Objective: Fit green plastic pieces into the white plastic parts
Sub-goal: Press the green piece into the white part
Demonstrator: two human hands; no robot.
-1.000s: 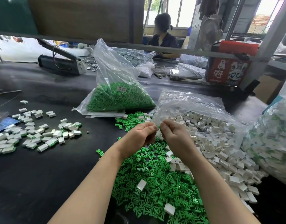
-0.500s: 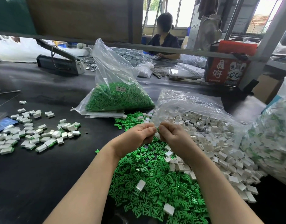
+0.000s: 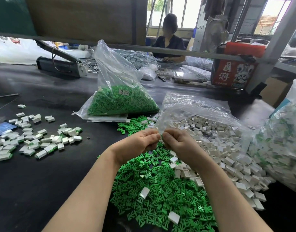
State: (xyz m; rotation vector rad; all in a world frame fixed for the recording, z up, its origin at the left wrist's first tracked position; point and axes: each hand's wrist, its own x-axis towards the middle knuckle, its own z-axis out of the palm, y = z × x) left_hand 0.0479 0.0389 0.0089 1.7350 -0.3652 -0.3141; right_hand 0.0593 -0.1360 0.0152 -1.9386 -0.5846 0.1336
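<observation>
I see both hands raised together over the middle of the black counter (image 3: 35, 181). My left hand (image 3: 137, 144) and right hand (image 3: 179, 143) meet fingertip to fingertip, fingers curled, each grip pinched on something small between them. What sits in the pinch is hidden by the fingers, so I cannot tell whether it is a green piece, a white part, or both.

Directly beneath the hands lies the loose pile of green plastic pieces (image 3: 154, 186), spreading toward the near edge of the counter. A few white plastic parts (image 3: 227, 151) lie scattered on top of that green pile, and the main heap of them sits just to the right, spilling out of an open clear bag (image 3: 194, 106) whose mouth reaches up behind my right hand.

Behind the green pile stands a second clear bag of green pieces (image 3: 120, 101), upright and slumped, with a small label on its front. To the left, well apart from the hands, a loose scatter of assembled white parts with green showing at their edges (image 3: 35, 139) rests on the counter. At the far right edge a large bag of mixed white and green pieces (image 3: 281, 148) leans into view.

Farther back on the counter I see a heat sealer (image 3: 60, 64), a red printed box (image 3: 234, 72), and another person (image 3: 169, 41) seated beyond the frame rail.
</observation>
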